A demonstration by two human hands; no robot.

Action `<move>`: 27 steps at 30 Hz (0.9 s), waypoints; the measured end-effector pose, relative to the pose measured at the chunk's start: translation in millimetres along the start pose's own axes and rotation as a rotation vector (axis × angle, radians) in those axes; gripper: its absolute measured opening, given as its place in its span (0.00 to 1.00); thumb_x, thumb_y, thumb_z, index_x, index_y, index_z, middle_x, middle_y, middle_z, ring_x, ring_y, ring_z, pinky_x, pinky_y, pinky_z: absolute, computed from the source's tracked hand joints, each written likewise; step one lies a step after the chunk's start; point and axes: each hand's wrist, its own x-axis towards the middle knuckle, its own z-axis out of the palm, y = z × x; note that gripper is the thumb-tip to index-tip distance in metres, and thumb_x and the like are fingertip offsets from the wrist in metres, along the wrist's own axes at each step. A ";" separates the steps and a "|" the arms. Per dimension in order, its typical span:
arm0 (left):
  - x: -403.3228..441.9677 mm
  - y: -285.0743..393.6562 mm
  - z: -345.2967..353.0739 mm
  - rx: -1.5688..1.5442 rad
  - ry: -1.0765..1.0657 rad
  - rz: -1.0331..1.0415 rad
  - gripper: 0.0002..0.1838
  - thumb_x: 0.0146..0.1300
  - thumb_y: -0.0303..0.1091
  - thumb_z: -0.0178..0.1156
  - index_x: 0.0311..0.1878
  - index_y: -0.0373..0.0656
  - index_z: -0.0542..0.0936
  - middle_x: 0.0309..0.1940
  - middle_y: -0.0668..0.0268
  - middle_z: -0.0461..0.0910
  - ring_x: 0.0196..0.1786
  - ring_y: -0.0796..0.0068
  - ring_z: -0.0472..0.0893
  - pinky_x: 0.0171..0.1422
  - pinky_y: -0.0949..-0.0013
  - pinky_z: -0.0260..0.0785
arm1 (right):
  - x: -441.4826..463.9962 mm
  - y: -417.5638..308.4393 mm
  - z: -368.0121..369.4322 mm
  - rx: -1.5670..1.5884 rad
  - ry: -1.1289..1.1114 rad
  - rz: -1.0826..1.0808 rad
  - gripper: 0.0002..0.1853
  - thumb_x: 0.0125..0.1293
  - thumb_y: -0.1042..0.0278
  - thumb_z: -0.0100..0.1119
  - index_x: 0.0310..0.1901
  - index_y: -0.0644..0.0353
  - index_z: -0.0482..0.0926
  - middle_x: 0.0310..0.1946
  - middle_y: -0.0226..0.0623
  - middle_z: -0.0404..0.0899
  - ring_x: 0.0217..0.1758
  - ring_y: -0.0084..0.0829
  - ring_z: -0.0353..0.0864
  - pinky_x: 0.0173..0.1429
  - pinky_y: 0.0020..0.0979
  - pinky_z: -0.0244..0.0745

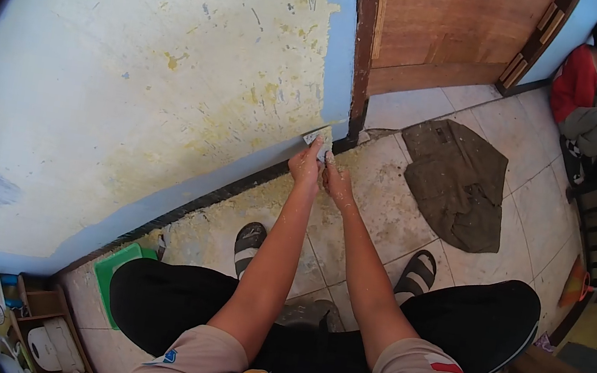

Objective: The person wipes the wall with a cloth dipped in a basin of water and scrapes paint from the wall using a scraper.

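Low on the wall, beside the door frame, my left hand [304, 166] is closed around a flat scraper [312, 138] whose blade lies against the paint. My right hand [338, 183] is closed at the scraper's lower end, right next to the left. The wall [202, 58] is patchy cream with yellow flecks and gouges, bordered by a strip of light blue paint [339, 62]. Paint crumbs cling to my fingers. Much of the tool's handle is hidden by my hands.
Paint flakes litter the tiled floor [530, 219]. A brown cloth [455, 186] lies to the right, before a wooden door [450, 32]. A green tray [107, 274] and a small shelf [42, 303] stand at left. A person in red [579, 81] sits at upper right.
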 end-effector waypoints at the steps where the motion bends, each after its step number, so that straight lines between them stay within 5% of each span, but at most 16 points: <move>1: 5.2 -3.1 -0.1 0.008 0.000 -0.006 0.18 0.57 0.50 0.77 0.33 0.46 0.82 0.24 0.74 0.75 0.23 0.84 0.69 0.28 0.76 0.60 | 1.6 2.4 -1.6 -0.019 -0.005 -0.025 0.33 0.72 0.36 0.57 0.15 0.51 0.69 0.10 0.25 0.63 0.12 0.22 0.61 0.18 0.29 0.52; 17: 23.2 -1.1 7.1 -0.092 -0.035 0.114 0.17 0.62 0.46 0.74 0.28 0.46 0.79 0.23 0.74 0.75 0.24 0.85 0.70 0.30 0.76 0.63 | 42.6 2.8 7.4 -0.075 0.091 -0.103 0.28 0.71 0.46 0.63 0.18 0.59 0.76 0.14 0.27 0.71 0.18 0.20 0.68 0.23 0.29 0.59; 23: 7.5 11.7 26.2 -0.167 0.040 0.179 0.18 0.63 0.44 0.73 0.25 0.44 0.79 0.22 0.75 0.75 0.25 0.84 0.70 0.31 0.75 0.64 | 39.7 -13.9 16.8 0.021 0.092 -0.283 0.30 0.71 0.46 0.63 0.16 0.59 0.74 0.15 0.26 0.72 0.18 0.20 0.67 0.24 0.29 0.59; 27: 3.6 -4.9 15.3 -0.077 0.093 0.136 0.18 0.62 0.45 0.75 0.27 0.44 0.80 0.23 0.74 0.75 0.26 0.84 0.70 0.33 0.75 0.64 | 25.9 6.0 11.4 -0.078 0.165 -0.112 0.31 0.71 0.44 0.63 0.16 0.59 0.74 0.15 0.27 0.72 0.18 0.20 0.67 0.24 0.30 0.59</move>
